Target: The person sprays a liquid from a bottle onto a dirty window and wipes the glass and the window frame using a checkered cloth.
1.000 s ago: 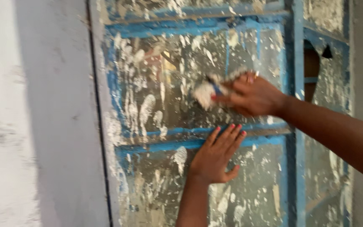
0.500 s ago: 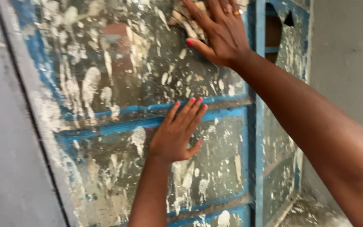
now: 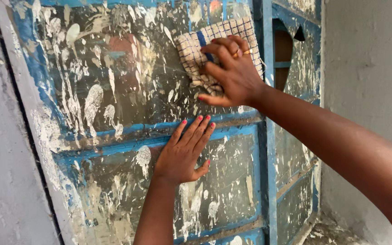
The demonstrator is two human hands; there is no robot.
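Lower now, right hand (image 3: pixel 232 75) on cloth (image 3: pixel 196 50)

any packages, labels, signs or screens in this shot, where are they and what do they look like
None in view: no package, label, sign or screen.
What shows instead: a blue-framed glass door smeared with white paint splashes.
The right hand presses a white checked cloth with a blue stripe on the upper pane.
The left hand lies flat, fingers spread, on the blue crossbar and lower pane.

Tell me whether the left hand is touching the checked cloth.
Apart. The head view shows the left hand flat on the blue crossbar, with spattered glass between it and the checked cloth under the right hand.
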